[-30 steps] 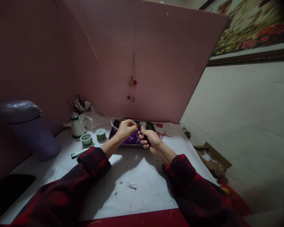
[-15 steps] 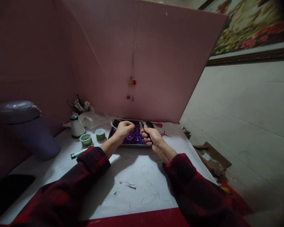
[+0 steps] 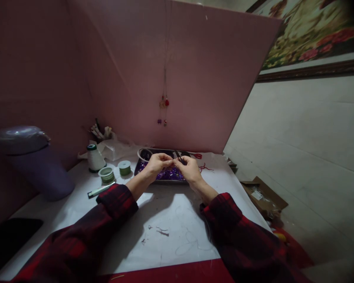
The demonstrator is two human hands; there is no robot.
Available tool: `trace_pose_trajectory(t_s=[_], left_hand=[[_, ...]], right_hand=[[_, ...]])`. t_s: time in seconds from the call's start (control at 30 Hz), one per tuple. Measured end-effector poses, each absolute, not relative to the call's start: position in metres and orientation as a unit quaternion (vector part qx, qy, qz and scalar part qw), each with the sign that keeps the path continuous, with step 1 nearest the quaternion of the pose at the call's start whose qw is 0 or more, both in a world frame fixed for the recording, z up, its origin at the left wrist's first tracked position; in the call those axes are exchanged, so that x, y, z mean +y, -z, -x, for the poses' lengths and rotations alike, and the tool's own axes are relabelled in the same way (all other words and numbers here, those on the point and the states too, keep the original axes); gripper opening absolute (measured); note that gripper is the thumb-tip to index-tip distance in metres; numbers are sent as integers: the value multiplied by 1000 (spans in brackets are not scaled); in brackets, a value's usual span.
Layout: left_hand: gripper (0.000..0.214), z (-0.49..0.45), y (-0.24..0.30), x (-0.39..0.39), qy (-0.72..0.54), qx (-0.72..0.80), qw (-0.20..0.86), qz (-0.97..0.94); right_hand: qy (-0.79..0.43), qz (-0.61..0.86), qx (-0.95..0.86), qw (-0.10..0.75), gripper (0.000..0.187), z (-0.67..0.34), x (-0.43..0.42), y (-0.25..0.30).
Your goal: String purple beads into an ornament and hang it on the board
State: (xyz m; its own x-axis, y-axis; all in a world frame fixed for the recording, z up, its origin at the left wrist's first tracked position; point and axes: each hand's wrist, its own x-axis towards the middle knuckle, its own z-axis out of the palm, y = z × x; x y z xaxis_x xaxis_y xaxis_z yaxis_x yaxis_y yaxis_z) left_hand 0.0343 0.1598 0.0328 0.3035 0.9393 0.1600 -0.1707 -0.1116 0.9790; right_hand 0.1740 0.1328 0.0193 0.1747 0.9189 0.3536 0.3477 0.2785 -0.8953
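Observation:
Both my hands meet over a dark tray of shiny purple beads. My left hand is closed in a pinch; whatever is between its fingertips is too small to make out. Close against it, my right hand is also closed, with a slim dark pointed tool held in it and its tips sticking up past the fingers. The tool's exact kind is hard to tell. A clear ring-shaped rim shows at the tray's back left corner. Thin pale thread lies in loops on the white table cover below.
Two green spools, a white thread cone and a pale green cutter-like tool lie left. Farther left stands a purple tumbler. Red-handled scissors and red threads are right of the tray. Beaded strands hang behind.
My right hand has moved left and turned, so its fingertips now meet those of my left hand. The dark tool stays in its grasp. My left hand has barely shifted.

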Motion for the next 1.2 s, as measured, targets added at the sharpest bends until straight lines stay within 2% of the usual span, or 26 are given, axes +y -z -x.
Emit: trace_pose_trajectory(t_s=[0.27,0.37,0.47,0.57,0.73,0.9,1.07,1.2], left_hand=[[19,-32,-36,161,-492,328,559,-582],[21,-33,-34,162,-498,314,561,-582],[22,-35,-32,161,-486,302,570,-590],[21,-36,-32,162,-473,305,560,-608],[9,-29,-32,167,-458,345,508,-643],[5,-18,-21,183,-469,398,432,-660],[5,-11,-13,198,-486,411,431,-640],[7,-12,-19,193,-493,405,457,-620]], right_hand=[[-291,561,-533,563,29,-184,137,-24],[-280,559,-578,524,28,-183,134,-25],[-209,567,-630,488,21,-180,133,-23],[-205,559,-606,528,15,-180,134,-23],[-367,512,-470,617,22,-196,134,-38],[-381,479,-376,695,17,-228,136,-56],[-349,518,-327,710,14,-252,142,-55],[-369,512,-345,695,13,-254,141,-52]])
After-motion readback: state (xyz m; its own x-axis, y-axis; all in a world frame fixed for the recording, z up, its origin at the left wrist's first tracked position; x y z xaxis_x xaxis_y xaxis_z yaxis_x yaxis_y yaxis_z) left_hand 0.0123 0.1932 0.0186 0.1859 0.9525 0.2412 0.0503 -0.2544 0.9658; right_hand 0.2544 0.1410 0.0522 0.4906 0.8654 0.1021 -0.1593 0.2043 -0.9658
